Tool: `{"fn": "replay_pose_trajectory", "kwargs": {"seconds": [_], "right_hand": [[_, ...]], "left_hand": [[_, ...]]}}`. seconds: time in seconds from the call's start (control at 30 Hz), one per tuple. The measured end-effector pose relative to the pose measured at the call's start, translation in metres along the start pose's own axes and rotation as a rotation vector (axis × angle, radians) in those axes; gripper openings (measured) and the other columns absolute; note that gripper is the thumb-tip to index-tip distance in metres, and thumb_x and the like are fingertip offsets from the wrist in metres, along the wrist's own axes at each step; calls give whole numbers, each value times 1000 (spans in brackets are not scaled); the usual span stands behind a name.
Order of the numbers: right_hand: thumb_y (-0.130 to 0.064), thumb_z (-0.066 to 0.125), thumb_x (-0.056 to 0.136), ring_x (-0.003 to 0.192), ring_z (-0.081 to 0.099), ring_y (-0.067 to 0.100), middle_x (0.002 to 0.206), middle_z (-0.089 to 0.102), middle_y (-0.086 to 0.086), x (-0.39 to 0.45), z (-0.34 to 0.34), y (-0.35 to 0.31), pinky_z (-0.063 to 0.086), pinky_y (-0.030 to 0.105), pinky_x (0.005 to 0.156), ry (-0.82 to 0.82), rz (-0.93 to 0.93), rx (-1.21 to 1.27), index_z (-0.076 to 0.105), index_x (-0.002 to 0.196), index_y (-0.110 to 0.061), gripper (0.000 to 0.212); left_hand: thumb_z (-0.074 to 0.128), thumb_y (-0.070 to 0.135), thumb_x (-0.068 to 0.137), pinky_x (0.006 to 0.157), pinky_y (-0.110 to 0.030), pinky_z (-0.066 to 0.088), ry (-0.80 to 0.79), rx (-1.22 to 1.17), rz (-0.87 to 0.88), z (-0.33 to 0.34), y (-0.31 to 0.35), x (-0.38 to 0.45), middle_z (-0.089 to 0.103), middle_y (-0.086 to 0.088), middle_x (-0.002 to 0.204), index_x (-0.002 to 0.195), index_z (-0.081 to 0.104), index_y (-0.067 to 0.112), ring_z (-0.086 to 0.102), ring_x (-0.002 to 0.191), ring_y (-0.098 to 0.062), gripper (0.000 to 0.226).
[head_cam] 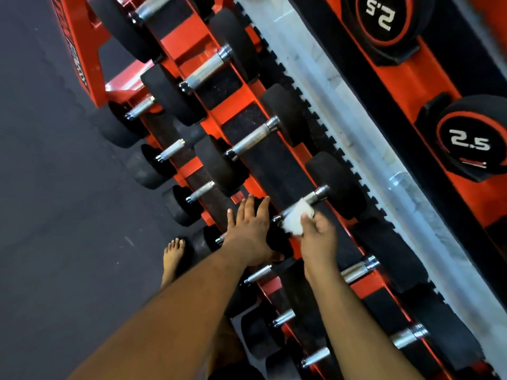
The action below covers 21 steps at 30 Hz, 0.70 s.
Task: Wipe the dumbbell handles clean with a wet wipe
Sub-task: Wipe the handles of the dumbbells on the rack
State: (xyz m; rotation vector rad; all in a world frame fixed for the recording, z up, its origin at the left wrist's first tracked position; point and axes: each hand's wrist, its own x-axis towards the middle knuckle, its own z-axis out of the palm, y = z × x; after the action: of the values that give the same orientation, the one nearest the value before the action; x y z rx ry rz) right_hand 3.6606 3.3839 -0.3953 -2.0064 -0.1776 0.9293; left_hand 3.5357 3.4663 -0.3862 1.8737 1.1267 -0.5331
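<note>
Right hand (315, 234) wiping handle (304, 205), weights (463, 138) marked 2.5

wipe (297, 218) on handle (318, 197), dumbbells (336, 185) on rack (227, 111)

One red rack (82, 50) carries two sloping rows of black dumbbells: six metal handles (252, 139) show in the upper row and, as far as can be told, seven shorter ones in the lower row, one of them half hidden. Beyond the rack, at the right edge, there are two round end caps (466, 144), each marked 2.5. There are two grips, the left grip (247, 234) and the right grip (318, 237), along with one white wipe (296, 218) and one bare foot (172, 253) on the floor.
</note>
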Motion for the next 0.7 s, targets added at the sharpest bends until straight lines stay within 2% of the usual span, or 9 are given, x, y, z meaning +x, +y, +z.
{"fn": "replay_pose_trajectory", "kwargs": {"seconds": [0.07, 0.1, 0.17, 0.27, 0.4, 0.43, 0.5, 0.57, 0.7], "right_hand": [[-3, 52, 99, 116, 60, 6, 126, 65, -7, 3, 1, -20, 45, 15, 99, -12, -342, -272, 65, 132, -19, 39], [2, 52, 97, 124, 54, 6, 134, 60, -5, 12, 0, -25, 40, 12, 104, -21, -533, -443, 61, 137, -16, 45], [6, 50, 92, 139, 46, 20, 147, 53, 8, 37, -3, -22, 30, 29, 117, -137, -835, -906, 56, 141, -12, 53], [-9, 30, 90, 146, 37, 29, 152, 48, 12, 48, -16, 1, 11, 45, 124, -235, -955, -1474, 52, 144, -10, 59], [-22, 30, 90, 149, 33, 29, 155, 44, 10, 42, -32, 26, 19, 51, 122, -546, -1220, -1698, 50, 146, -9, 62], [-24, 29, 91, 150, 29, 28, 158, 41, 9, 42, -35, 24, 19, 53, 122, -562, -1231, -1722, 46, 149, -10, 61], [-27, 29, 94, 151, 27, 27, 159, 39, 9, 46, -31, 15, 12, 54, 123, -446, -1137, -1709, 44, 150, -12, 60], [-27, 31, 93, 149, 32, 28, 153, 47, 9, 43, -21, 15, 8, 52, 123, -360, -1070, -1708, 50, 146, -12, 58], [-29, 39, 97, 146, 37, 30, 149, 51, 8, 53, -32, 21, 23, 52, 121, -537, -1297, -1622, 51, 145, -12, 52]], "left_hand": [[89, 52, 66, 124, -56, -10, -12, 0, -7, 1, -1, -1, -17, -10, 169, 160, -13, 28, -15, 156, -28, 141], [89, 51, 66, 124, -56, -9, 0, 1, -6, 2, -1, 0, -17, -10, 169, 160, -13, 29, -15, 156, -28, 141], [89, 54, 64, 124, -56, -8, 6, 0, -3, 2, -1, -1, -15, -10, 169, 161, -12, 28, -15, 156, -28, 142], [88, 56, 63, 124, -57, -7, 8, 5, 7, 4, -3, 0, -15, -11, 169, 161, -10, 28, -15, 156, -28, 141], [89, 54, 64, 124, -57, -7, 7, -3, 7, 4, -4, 1, -14, -10, 169, 161, -8, 28, -14, 156, -28, 140], [89, 54, 64, 124, -57, -7, 8, -5, 8, 4, -4, 1, -14, -10, 169, 161, -8, 27, -14, 156, -28, 140], [89, 54, 64, 124, -57, -7, 9, -4, 8, 4, -4, 0, -15, -10, 169, 161, -10, 27, -14, 156, -28, 141], [89, 55, 64, 124, -58, -6, 11, -1, 9, 4, -3, 1, -15, -11, 169, 161, -10, 27, -14, 156, -28, 141], [89, 55, 64, 124, -57, -7, 22, -1, 22, 3, -3, 1, -15, -10, 169, 161, -8, 28, -15, 156, -26, 140]]}}
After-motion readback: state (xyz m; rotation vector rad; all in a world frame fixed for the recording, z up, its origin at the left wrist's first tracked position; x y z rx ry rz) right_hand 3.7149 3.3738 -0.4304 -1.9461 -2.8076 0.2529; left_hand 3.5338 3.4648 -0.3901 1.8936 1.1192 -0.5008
